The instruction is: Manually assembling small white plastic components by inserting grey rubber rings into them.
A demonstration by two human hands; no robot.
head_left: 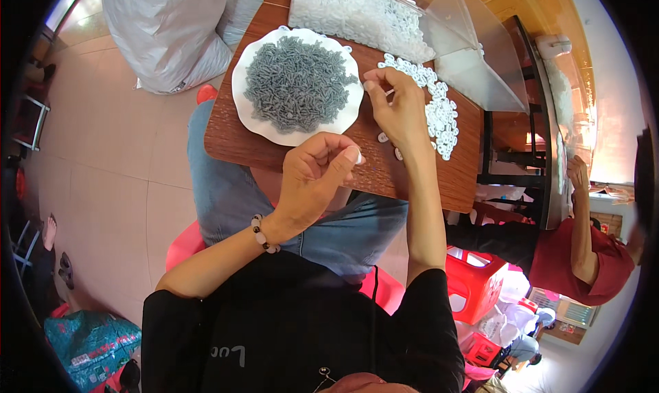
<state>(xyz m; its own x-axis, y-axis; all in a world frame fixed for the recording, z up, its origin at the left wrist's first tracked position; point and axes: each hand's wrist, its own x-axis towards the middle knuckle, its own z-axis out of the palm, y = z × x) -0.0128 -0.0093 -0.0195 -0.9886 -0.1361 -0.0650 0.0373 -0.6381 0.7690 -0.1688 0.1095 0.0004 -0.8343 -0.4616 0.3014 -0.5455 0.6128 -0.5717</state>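
My left hand (312,177) is closed in front of the plate, pinching a small white plastic piece (359,158) between thumb and finger. My right hand (398,105) hovers at the plate's right rim, thumb and forefinger drawn together; whatever is between them is too small to make out. The white wavy-edged plate (241,94) holds a heap of small thin grey parts (295,84), perhaps screws or springs. Right of my right hand, many small white oval pieces with holes (443,122) lie loose on the brown wooden table (374,177). A few lie under my right wrist.
A clear plastic bin (357,15) full of white pieces stands at the table's back, with clear panels (480,70) beside it. Large white sacks (168,32) stand at the far left. On the right, a person in a red shirt (583,262) works at another table, near red stools (473,283).
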